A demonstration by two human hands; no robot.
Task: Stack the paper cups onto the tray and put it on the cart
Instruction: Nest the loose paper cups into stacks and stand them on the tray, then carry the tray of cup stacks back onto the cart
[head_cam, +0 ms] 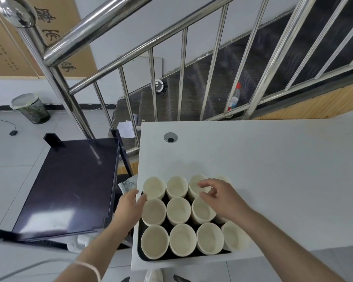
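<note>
While L hand (130,206) rests open at tray (143,255) edge, R hand (220,198) hovers loose-fingered over cups (178,210).

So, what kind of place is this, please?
Probably the ground floor of an office or workplace, beside a staircase: a steel stair railing, a white desk with a cable hole, and a lined waste bin on the tiled floor.

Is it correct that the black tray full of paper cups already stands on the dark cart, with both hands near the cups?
Not quite. In the head view the black tray with the paper cups stands on the white table, not on the dark cart, whose top shelf beside it holds no tray. The left hand and right hand are indeed at the cups.
</note>
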